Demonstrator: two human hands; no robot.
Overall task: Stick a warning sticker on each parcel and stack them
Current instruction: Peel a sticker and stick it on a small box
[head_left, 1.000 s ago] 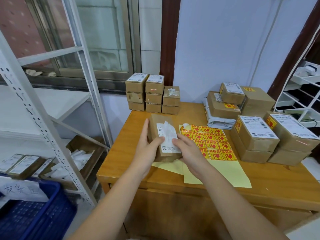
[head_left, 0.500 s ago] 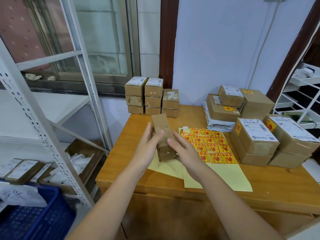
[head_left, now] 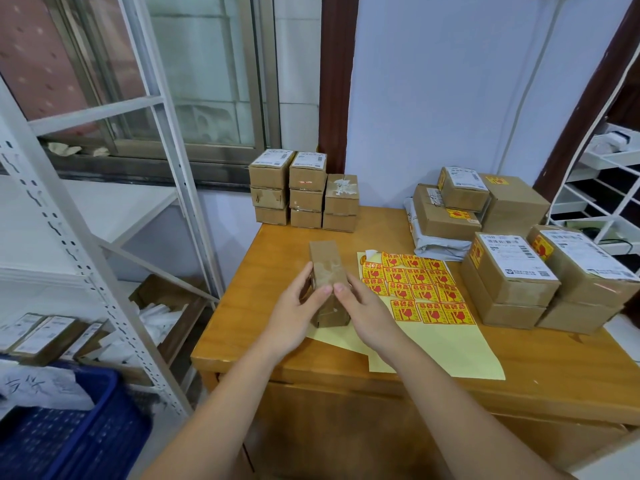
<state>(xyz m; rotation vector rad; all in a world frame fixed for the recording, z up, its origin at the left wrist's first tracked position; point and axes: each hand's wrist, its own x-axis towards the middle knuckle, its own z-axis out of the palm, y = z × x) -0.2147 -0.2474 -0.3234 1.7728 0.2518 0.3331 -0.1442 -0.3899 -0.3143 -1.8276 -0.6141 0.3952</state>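
A small brown cardboard parcel (head_left: 327, 268) stands on the wooden table (head_left: 346, 362), a plain taped side facing up. My left hand (head_left: 294, 313) grips its left side and my right hand (head_left: 367, 310) grips its right side, thumbs meeting on top. Just right of it lies a yellow sheet of red-and-yellow warning stickers (head_left: 415, 285), one corner sticker peeled up. Small parcels without stickers (head_left: 304, 192) are stacked at the table's back. Larger parcels bearing warning stickers (head_left: 512, 271) are stacked at the right.
A grey mail bag (head_left: 433, 245) lies under boxes at the back right. A white metal shelf frame (head_left: 104, 258) stands left of the table, with a blue crate (head_left: 69, 431) and labelled boxes below. A white rack (head_left: 616, 188) stands at far right.
Both hands have turned the parcel over: its white shipping label, facing me a second ago, is out of sight and a plain taped side now faces up. The parcel stands lower on the table.
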